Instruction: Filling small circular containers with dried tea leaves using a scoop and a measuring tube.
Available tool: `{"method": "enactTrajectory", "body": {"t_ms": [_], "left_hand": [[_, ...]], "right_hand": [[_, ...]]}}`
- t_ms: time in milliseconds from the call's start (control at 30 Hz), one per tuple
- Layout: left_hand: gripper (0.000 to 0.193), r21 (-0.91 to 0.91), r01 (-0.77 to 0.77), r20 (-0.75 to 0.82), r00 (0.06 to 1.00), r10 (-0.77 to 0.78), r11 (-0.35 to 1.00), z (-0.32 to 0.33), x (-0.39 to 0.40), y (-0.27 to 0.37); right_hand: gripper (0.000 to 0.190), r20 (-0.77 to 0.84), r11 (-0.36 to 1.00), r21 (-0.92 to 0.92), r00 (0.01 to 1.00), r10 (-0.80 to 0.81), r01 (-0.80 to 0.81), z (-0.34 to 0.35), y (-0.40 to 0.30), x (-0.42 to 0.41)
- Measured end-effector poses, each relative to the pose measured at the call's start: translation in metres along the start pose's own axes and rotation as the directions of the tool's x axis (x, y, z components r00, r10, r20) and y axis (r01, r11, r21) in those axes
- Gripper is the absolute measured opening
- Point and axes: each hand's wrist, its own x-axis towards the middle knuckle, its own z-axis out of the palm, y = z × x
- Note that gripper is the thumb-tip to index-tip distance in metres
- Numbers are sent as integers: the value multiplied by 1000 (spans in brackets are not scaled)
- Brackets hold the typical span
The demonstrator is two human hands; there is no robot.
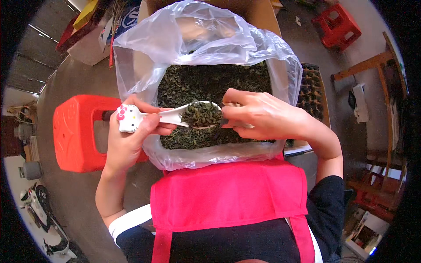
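Observation:
My left hand [131, 125] grips the handle of a white plastic rice scoop [171, 118], whose end is shaped like a cat's head with a pink bow. Dried green leaves [203, 115] are heaped in its bowl, which points to the right. At the bowl's right end is my right hand [256, 113], fingers curled around something pale that is mostly hidden; what it is I cannot tell. Both hands are above a clear plastic bag [210, 156] lined inside a cardboard box [263, 14]. More dried leaves [213, 79] fill the bag.
A red plastic stool [77, 131] stands left of the bag, and another red stool [337, 28] is at the upper right. Right of the bag lies a tray of dark pieces [310, 88]. A wooden frame [365, 65] stands farther right. A scooter [46, 223] is at the lower left.

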Motion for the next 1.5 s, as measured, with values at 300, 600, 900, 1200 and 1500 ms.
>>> {"method": "enactTrajectory", "body": {"t_ms": [300,600,900,1200,1500], "left_hand": [[12,84,27,88,996,-34,996,14,4,21],[21,666,-461,376,886,270,586,43,22,68],[22,631,-661,539,750,384,406,63,40,74],[24,622,-649,561,760,329,438,68,44,68],[25,663,-683,531,718,449,306,71,28,90]], "right_hand": [[21,-249,998,35,968,-37,48,-2,-20,-1],[23,-295,996,91,955,6,22,5,-25,1],[30,-342,975,221,937,70,8,7,-27,-5],[47,-404,937,348,898,174,-25,2,-36,-9],[49,-318,980,199,944,90,-27,11,-26,-16]]}}
